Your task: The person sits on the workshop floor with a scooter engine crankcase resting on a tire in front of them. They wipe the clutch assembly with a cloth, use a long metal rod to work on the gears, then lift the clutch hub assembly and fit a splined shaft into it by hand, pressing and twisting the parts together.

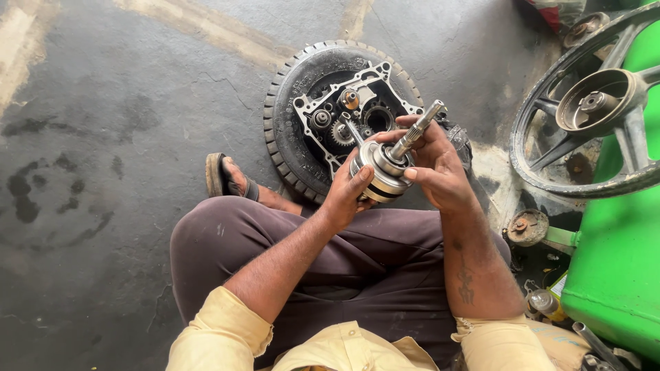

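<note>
Oil on the shaft assembly (386, 163), clamped between left hand (350, 189) and right hand (433, 168), could let it slip onto the engine case (357, 110) below.

One head-worn camera looks steeply down from above the seated person's chest, facing forward over the lap to the concrete floor (103, 137). It sits close: forearms and knees fill the near edge, a tyre (285, 130) lies just beyond at centre, and a spoked wheel (598, 103) crowds the far right corner.
</note>
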